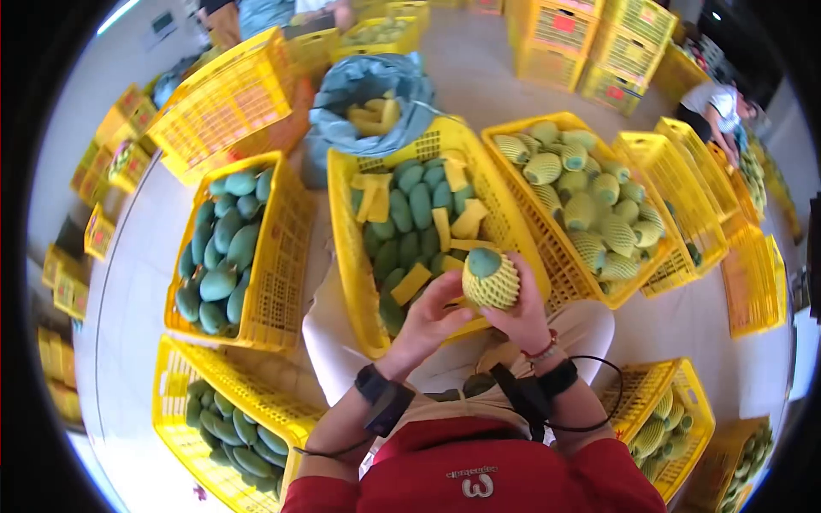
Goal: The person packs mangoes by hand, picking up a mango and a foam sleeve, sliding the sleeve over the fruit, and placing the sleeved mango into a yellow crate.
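Fruit, green-topped, one (491, 279), in pale yellow foam netting: held in your right hand (520, 309), above the near end of the central crate (344, 231), its green end facing up. Left hand (434, 316), yours: fingers and thumb parted, just beside the netting; whether it touches, you cannot tell from this view. Central crate, yellow plastic, between your legs: green fruits (419, 205) laid close together, with loose yellow foam pieces (410, 284) scattered over them. Blue bag (329, 103), at the crate's far end: mouth open, yellow pieces (374, 115) within. Left crate (286, 274), yellow: bare green fruits, piled. Right crate (534, 231), yellow, angled beside the central one: netted fruits (614, 231), heaped. Lower-left crate (248, 385): more bare green fruits. Lower-right crate (697, 402): netted fruits again. Floor (137, 316), pale and smooth, showing dark joint lines at your left. Stacked crates (556, 38), yellow, with red labels: at the far side of the room. Person (714, 111) in a pale top, at far right: bending over, one arm reaching down towards more crates. Light strip (117, 15), bright: upper left.
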{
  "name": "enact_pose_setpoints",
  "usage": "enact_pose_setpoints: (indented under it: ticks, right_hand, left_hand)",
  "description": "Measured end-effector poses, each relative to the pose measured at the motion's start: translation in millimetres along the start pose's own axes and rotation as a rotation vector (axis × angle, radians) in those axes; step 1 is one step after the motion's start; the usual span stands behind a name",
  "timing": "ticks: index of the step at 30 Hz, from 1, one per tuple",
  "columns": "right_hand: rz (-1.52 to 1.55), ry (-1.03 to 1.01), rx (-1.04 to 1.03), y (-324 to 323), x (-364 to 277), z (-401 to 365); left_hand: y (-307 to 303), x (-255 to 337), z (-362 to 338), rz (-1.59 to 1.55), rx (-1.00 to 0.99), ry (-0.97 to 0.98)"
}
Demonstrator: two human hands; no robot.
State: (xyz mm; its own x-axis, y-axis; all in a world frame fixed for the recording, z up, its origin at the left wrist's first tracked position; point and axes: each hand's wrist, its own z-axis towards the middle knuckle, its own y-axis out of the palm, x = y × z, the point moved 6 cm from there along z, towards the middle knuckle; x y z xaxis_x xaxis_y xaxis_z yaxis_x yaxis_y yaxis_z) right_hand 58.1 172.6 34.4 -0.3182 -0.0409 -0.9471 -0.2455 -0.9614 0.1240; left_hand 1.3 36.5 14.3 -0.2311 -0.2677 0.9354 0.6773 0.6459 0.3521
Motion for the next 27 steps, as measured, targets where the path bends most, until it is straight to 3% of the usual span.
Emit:
enact_pose_setpoints:
  ticks: [1, 11, 12, 14, 16, 18, 20, 21, 22, 23, 24, 25, 27]
  right_hand:
    - [-0.122, -0.060, -0.025, 4.6, -5.6, 0.2]
    - [-0.264, -0.121, -0.105, 29.6, -15.5, 0.5]
    - [-0.250, -0.125, -0.137, 32.8, -16.4, 2.8]
    - [0.062, 0.111, -0.030, 37.7, -4.2, 8.7]
    - [0.176, 0.151, -0.059, 53.7, 4.1, 15.1]
    - [0.104, 0.262, -0.207, 54.6, 9.7, 7.9]
    - [-0.059, 0.291, -0.176, 47.8, 26.5, 6.0]
    - [-0.363, 0.073, -0.207, 35.8, 63.1, -2.5]
    - [0.144, 0.238, -0.042, 46.0, 42.6, -0.4]
    - [0.024, 0.173, -0.060, 40.4, 26.0, -2.3]
    - [0.174, 0.293, 0.135, 35.3, 44.9, -9.5]
    - [0.118, 0.438, 0.220, 30.1, 48.0, -15.8]
    - [0.177, 0.389, 0.294, 21.5, 32.2, -24.9]
  left_hand:
    - [3.7, 5.7, -0.6, -0.016, -0.054, 0.030]
    - [-4.1, 22.7, -12.0, -0.106, -0.100, 0.066]
    - [-5.8, 17.2, -10.6, -0.146, -0.069, 0.051]
    - [-10.6, 8.0, -8.4, -0.172, -0.021, 0.180]
    - [-10.7, 7.4, -15.5, -0.172, -0.021, 0.058]
    - [-19.5, 8.2, -26.2, -0.039, 0.088, -0.013]
    - [-25.3, -8.6, -28.0, -0.021, 0.120, -0.069]
    - [-25.6, -10.5, -31.1, -0.030, 0.154, -0.151]
    - [-25.2, -16.4, -25.5, -0.056, 0.158, -0.107]
    - [-44.2, -39.9, -22.3, -0.027, 0.125, -0.187]
    - [-52.4, -52.3, -13.2, 0.026, 0.099, -0.226]
    - [-51.9, -58.6, -9.1, -0.016, 0.047, -0.248]
    - [-26.7, -56.9, -0.7, -0.059, -0.013, -0.260]
